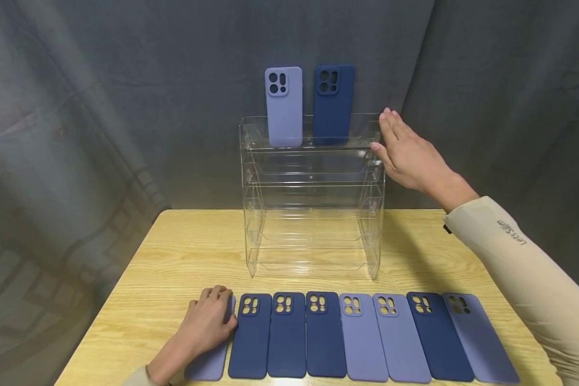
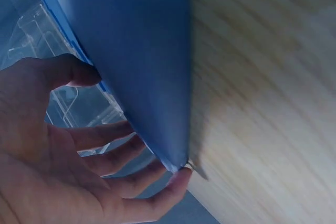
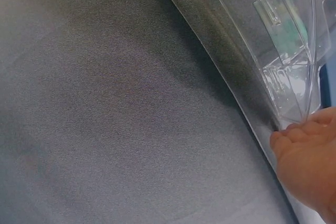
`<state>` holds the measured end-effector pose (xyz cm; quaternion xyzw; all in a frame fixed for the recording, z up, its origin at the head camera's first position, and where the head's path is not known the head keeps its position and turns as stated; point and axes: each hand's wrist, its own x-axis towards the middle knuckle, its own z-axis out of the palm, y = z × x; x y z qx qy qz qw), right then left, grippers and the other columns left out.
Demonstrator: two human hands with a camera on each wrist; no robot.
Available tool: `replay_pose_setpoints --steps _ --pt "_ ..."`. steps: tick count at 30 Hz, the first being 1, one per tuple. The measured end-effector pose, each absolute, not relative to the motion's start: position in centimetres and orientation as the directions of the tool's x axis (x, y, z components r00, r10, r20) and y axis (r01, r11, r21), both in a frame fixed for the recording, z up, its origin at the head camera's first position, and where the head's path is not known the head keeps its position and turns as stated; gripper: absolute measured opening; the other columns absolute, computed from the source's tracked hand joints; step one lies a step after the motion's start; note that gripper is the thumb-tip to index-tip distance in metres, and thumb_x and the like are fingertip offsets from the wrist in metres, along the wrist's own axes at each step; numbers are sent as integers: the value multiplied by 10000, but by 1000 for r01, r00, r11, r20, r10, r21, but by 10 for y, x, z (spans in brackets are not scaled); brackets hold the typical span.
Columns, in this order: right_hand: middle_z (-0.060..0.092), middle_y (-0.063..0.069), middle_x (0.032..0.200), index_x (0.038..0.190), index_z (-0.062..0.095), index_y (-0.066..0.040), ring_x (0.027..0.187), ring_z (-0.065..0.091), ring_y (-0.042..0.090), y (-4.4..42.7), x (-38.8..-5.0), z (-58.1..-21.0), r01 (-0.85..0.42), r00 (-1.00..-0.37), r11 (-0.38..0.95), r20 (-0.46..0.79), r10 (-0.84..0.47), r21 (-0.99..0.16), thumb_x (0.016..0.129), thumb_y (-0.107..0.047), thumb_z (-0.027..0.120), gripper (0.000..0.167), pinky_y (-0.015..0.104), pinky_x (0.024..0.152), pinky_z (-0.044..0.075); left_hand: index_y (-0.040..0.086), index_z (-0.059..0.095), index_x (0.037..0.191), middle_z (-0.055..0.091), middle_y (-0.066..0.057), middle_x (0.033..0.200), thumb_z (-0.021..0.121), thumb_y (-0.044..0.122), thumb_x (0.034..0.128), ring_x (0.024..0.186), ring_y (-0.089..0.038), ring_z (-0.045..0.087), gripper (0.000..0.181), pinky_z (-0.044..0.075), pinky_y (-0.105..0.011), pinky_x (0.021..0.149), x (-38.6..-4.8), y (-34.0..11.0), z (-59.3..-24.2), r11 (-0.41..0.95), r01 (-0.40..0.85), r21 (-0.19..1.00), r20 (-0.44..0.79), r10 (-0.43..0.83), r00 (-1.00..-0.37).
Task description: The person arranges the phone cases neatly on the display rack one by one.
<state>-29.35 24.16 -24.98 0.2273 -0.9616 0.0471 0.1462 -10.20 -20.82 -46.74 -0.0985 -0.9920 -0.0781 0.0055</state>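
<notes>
My left hand [image 1: 209, 321] holds the leftmost lavender phone case [image 1: 211, 365] on the table, its fingers over the upper end and its thumb by the right edge. In the left wrist view, thumb and fingers bend around the edges of this case [image 2: 139, 61], which looks blue there. My right hand [image 1: 410, 161] rests with straight fingers against the upper right side of a clear tiered display rack [image 1: 313, 185]. On the rack's top tier stand a lavender case [image 1: 286, 122] and a navy case [image 1: 333, 115], both upright with camera cutouts at the top.
Beside the left hand, a row of navy cases [image 1: 250, 343] and lavender cases [image 1: 366, 343] lies along the front of the wooden table [image 1: 183, 252]. The rack's lower tiers are see-through. A grey curtain [image 1: 173, 107] hangs behind the table.
</notes>
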Motion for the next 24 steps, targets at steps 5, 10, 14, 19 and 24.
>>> replay_pose_setpoints --steps 5,10,14,19,24 --pt "-126 134 1760 1668 -51 -17 1661 -41 348 241 -293 -250 -445 -859 895 298 -417 -29 1137 -474 187 740 556 1340 105 -13 643 1377 608 -258 1395 785 338 874 1280 -526 578 630 529 -743 889 -96 -208 -466 976 157 148 -41 165 -985" --pt "-136 135 1758 1667 -70 -23 1660 -44 352 241 -293 -249 -441 -860 897 295 -415 -25 1135 -484 169 743 558 1339 103 11 610 1412 594 -271 1371 782 416 893 1227 -548 579 681 527 -746 860 -92 -208 -462 990 87 113 -93 97 -991" --pt "-149 135 1755 1664 -87 -24 1658 -59 353 243 -292 -248 -442 -861 897 294 -416 -26 1135 -483 159 742 564 1338 94 26 606 1422 603 -243 1386 782 452 898 1199 -521 593 699 550 -700 837 -92 -209 -460 991 66 113 -106 78 -991" --pt "-141 138 1757 1666 -80 -25 1659 -51 353 243 -292 -248 -445 -859 895 296 -418 -27 1136 -477 168 739 565 1336 102 -3 622 1401 609 -260 1395 795 418 888 1163 -532 601 686 577 -668 811 -94 -209 -459 988 74 133 -95 87 -992" --pt "-147 129 1756 1667 -79 -28 1659 -55 349 241 -293 -250 -448 -859 893 294 -419 -35 1136 -478 168 738 568 1335 101 -49 636 1368 607 -276 1402 802 365 879 1166 -567 591 662 571 -699 828 -95 -208 -459 985 71 158 -87 86 -993"
